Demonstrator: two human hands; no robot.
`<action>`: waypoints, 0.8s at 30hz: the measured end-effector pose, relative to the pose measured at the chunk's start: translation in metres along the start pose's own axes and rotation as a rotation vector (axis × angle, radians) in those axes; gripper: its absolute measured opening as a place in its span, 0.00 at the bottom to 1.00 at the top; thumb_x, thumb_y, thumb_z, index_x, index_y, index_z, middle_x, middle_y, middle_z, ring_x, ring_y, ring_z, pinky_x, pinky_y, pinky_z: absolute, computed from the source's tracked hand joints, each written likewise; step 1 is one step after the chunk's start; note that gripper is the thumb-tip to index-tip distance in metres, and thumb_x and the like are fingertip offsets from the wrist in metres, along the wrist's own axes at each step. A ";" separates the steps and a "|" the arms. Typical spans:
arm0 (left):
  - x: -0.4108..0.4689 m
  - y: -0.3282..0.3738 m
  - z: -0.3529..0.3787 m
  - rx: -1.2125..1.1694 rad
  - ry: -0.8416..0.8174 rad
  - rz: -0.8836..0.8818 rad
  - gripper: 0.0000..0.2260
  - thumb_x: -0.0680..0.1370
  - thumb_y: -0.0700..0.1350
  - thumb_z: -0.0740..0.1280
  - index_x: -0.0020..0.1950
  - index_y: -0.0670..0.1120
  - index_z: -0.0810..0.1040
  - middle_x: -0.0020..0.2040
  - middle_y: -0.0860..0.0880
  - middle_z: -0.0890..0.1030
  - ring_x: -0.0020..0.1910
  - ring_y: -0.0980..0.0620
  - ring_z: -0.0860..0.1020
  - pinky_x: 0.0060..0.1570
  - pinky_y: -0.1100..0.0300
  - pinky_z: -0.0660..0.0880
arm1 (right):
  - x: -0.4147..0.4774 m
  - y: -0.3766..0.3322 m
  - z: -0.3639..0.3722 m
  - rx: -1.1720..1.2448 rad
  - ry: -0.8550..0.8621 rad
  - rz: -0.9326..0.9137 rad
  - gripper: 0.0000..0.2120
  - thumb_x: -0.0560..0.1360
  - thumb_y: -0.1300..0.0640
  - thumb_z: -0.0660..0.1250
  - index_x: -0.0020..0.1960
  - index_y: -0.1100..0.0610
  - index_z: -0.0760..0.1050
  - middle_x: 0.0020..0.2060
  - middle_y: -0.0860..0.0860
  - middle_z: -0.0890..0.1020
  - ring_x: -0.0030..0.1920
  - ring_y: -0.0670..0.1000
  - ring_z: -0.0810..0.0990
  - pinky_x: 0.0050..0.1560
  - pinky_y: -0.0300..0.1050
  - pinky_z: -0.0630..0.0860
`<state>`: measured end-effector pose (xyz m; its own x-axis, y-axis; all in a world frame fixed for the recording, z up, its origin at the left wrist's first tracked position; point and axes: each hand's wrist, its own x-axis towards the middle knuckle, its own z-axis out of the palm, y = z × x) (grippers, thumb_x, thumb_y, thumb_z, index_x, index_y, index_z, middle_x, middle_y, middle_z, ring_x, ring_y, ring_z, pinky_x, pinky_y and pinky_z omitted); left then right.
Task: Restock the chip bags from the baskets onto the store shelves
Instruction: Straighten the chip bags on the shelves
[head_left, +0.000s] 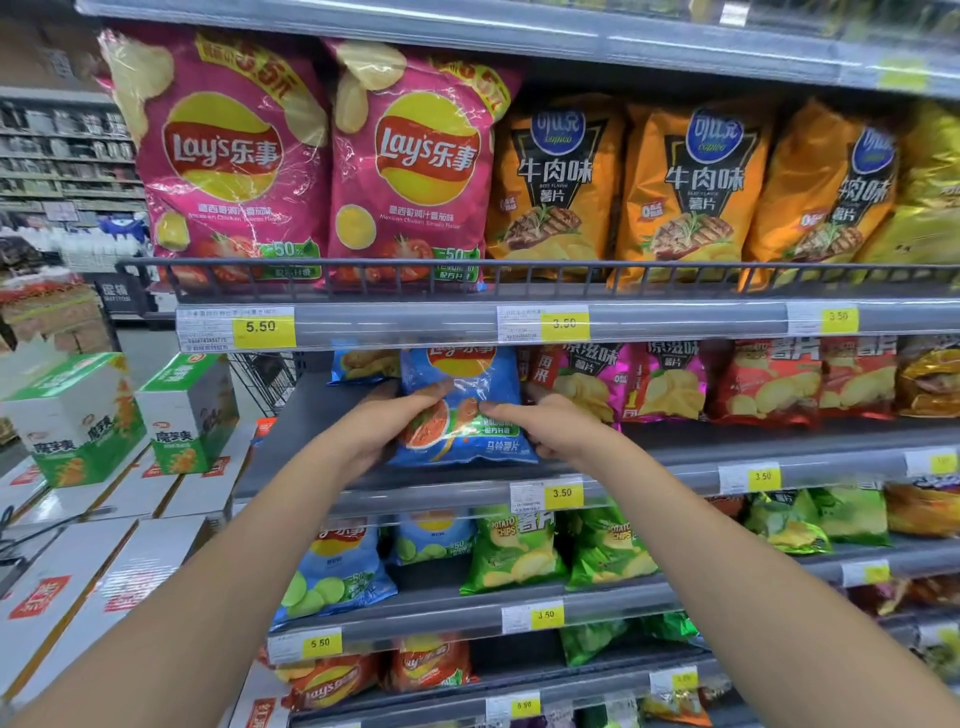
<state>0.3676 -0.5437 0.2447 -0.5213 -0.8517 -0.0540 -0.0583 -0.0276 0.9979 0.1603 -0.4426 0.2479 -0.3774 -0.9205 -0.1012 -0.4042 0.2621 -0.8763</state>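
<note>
Head view, blue chip bag (462, 410) between left hand (384, 421), right hand (550, 423)

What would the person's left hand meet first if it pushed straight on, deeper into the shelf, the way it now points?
The left hand already grips the blue chip bag. Going straight on, it would probably next reach the second blue bag lying further back, though depth is hard to judge.

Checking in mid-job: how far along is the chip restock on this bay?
Done: the top shelf holds a full front row, pink Lay's bags beside orange beef bags. In hand: both the left hand and right hand grip a blue Lay's bag on the second shelf. Left: bare shelf space beside that bag. No baskets are in view.
</note>
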 end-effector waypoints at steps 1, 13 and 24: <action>0.001 -0.002 -0.001 0.105 -0.001 0.011 0.28 0.71 0.61 0.78 0.67 0.51 0.80 0.59 0.53 0.86 0.54 0.56 0.84 0.50 0.62 0.77 | 0.003 0.000 0.001 0.036 0.014 -0.001 0.29 0.72 0.34 0.74 0.63 0.51 0.71 0.28 0.42 0.67 0.26 0.44 0.64 0.27 0.35 0.63; 0.053 -0.028 -0.011 0.671 0.051 0.083 0.24 0.76 0.61 0.75 0.65 0.48 0.82 0.58 0.53 0.85 0.53 0.55 0.82 0.53 0.62 0.73 | 0.066 0.010 0.021 -0.110 0.094 -0.158 0.43 0.71 0.33 0.73 0.79 0.53 0.65 0.74 0.52 0.73 0.66 0.55 0.79 0.62 0.48 0.77; 0.098 -0.043 -0.019 0.803 0.169 0.126 0.33 0.66 0.70 0.74 0.65 0.52 0.80 0.60 0.56 0.84 0.57 0.52 0.82 0.62 0.53 0.78 | 0.091 0.014 0.021 -0.128 0.165 -0.157 0.34 0.68 0.32 0.75 0.66 0.50 0.74 0.59 0.48 0.83 0.39 0.49 0.87 0.44 0.50 0.86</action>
<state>0.3353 -0.6364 0.1968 -0.4337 -0.8922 0.1260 -0.6313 0.4006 0.6640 0.1378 -0.5289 0.2167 -0.4282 -0.8959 0.1189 -0.5669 0.1638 -0.8074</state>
